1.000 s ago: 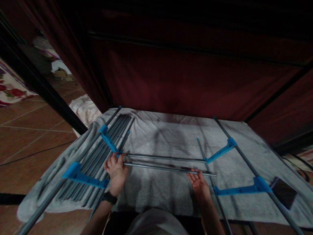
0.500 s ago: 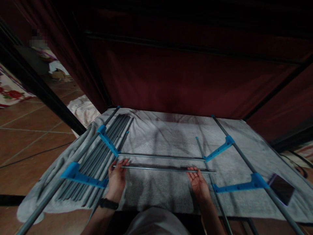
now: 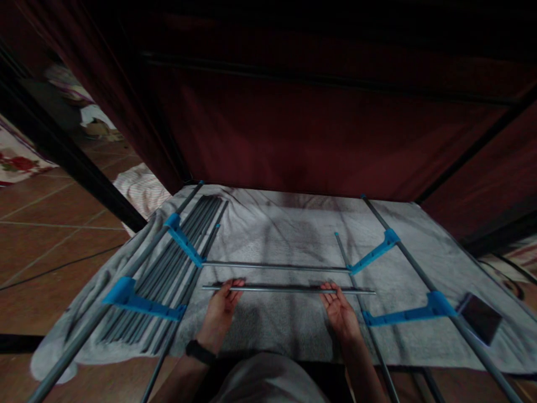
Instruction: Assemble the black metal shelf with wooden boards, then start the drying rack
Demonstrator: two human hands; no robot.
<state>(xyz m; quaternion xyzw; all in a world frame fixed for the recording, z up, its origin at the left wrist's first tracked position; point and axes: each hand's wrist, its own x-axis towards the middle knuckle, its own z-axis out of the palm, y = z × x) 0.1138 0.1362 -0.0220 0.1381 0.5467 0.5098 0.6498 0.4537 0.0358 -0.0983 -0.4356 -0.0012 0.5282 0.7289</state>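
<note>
A grey metal tube (image 3: 277, 289) lies crosswise in both of my hands above the grey blanket. My left hand (image 3: 223, 305) has its fingers curled round it near the left end, which sticks out past the hand. Near the right end, my right hand (image 3: 339, 313) holds it palm up on curled fingers. Just beyond runs a second tube (image 3: 272, 266), joined between a blue bracket (image 3: 184, 240) on the left and a blue bracket (image 3: 373, 253) on the right. Nearer me sit another left bracket (image 3: 142, 303) and another right bracket (image 3: 409, 314), both blue, on long side tubes.
Several loose grey tubes (image 3: 168, 268) lie side by side on the grey blanket (image 3: 277, 224) at the left. A dark flat device (image 3: 480, 317) rests at the right. A dark red panel (image 3: 293, 134) stands behind, with a black bar (image 3: 71, 151) at the left.
My left hand has moved right along the tube, inward from its left end, which now shows. The tube has shifted slightly right. My right hand has hardly moved.
</note>
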